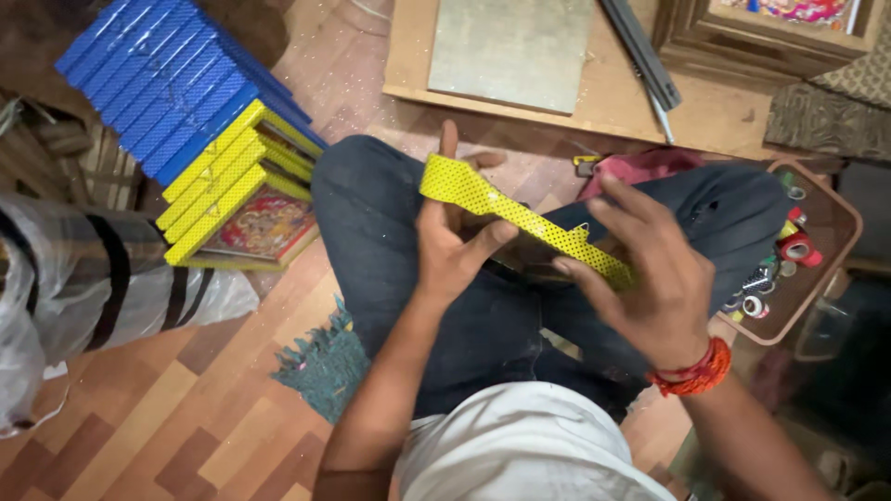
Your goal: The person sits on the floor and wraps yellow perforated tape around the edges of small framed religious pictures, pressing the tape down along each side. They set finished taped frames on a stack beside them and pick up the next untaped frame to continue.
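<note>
Head view looks down at our lap, where we sit cross-legged in dark jeans (390, 232) on a wood-patterned floor (167, 417). Our left hand (452, 243) and our right hand (650, 278) hold a yellow dotted frame (520, 215) between them, just above our knees. We see the frame edge-on, so it reads as a long yellow strip running from upper left down to the right. Our left hand grips its upper left part, thumb stretched along the underside and fingers curled around behind it, with one fingertip showing above the top edge. Our right hand closes on the lower right end, fingers bent over the yellow edge and thumb beneath. A red thread band (691, 373) circles our right wrist.

To our left, a row of blue and yellow frames (195, 121) leans together on the floor, and the nearest yellow one shows a colourful picture. Nearer to us on that side lies a clear plastic bag (74, 278) with dark bands. A teal fringed mat (325, 366) peeks out from under our left leg. To our right sits a brown tray (835, 232) with rolls of tape (796, 249) in it. Ahead of us lies a flat wooden board (594, 93) with a grey sheet (510, 51) resting on it.
</note>
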A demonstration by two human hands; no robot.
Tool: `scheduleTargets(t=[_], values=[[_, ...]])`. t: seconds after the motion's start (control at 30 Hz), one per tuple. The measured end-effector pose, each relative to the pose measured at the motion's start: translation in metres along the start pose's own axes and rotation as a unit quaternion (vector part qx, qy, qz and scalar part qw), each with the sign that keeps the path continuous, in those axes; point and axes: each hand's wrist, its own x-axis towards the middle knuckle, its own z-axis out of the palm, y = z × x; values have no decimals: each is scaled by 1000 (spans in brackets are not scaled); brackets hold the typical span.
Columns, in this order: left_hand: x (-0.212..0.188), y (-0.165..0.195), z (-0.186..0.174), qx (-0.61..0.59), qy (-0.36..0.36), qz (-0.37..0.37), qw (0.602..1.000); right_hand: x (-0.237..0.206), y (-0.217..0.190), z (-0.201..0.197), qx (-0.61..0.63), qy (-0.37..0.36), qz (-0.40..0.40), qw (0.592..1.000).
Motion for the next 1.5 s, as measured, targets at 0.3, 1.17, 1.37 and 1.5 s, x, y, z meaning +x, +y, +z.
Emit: scheduleTargets(t=[0.3,1.17,1.37,1.5], values=[[-25,4,49,196,1,7,981,-56,30,3,-149,119,-56,980],[-42,-8,60,215,-76,58,972,-50,23,-42,-15,-22,73,997],[-42,-7,54,197,-74,61,976,-52,15,-34,-50,-22,97,994],[-42,-5,48,199,-80,67,974,-52,19,-31,30,-35,102,994]])
